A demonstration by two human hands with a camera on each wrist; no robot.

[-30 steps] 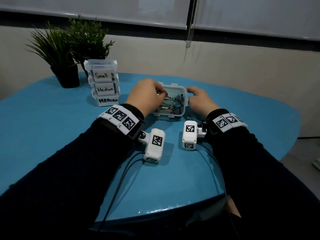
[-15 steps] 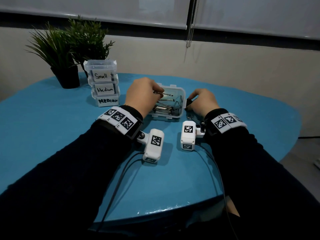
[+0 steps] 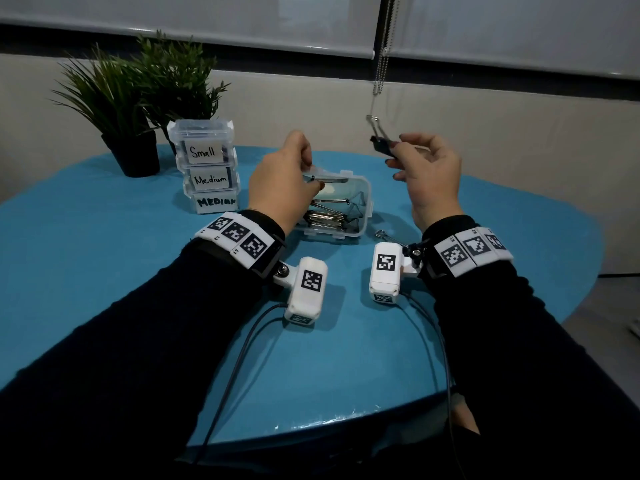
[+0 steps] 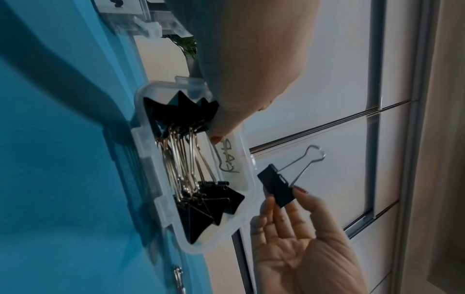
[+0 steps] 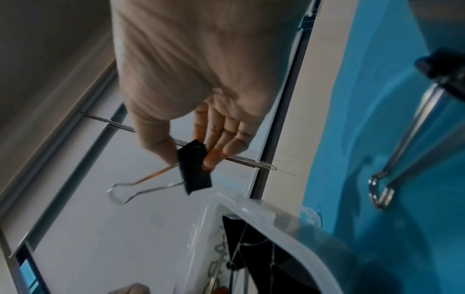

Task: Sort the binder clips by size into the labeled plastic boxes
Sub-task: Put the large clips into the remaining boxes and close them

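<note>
Right hand (image 3: 429, 174) is pinching a black binder clip (image 3: 381, 145) by its body between thumb and fingertips (image 4: 299, 191), holding it up in the air just right of the open clear box (image 3: 363, 216), wire handles pointing up. Left hand (image 3: 284, 178) is gripping the wire handle of another clip (image 3: 325, 180) over the box's far rim; that box is already holding a pile of large black clips (image 4: 196, 201). Closed boxes labeled Small (image 3: 204, 152) and Medium (image 3: 211, 180) are stacking up left of it, with a third one (image 3: 214, 202) under them. One more clip (image 3: 388, 235) is lying on the blue table (image 3: 104, 271) near the right wrist. To do this well: judge the raised clip against the pile before dropping it; it looks smaller, so probably a stacked box needs opening first, keep the pinch on the body
</note>
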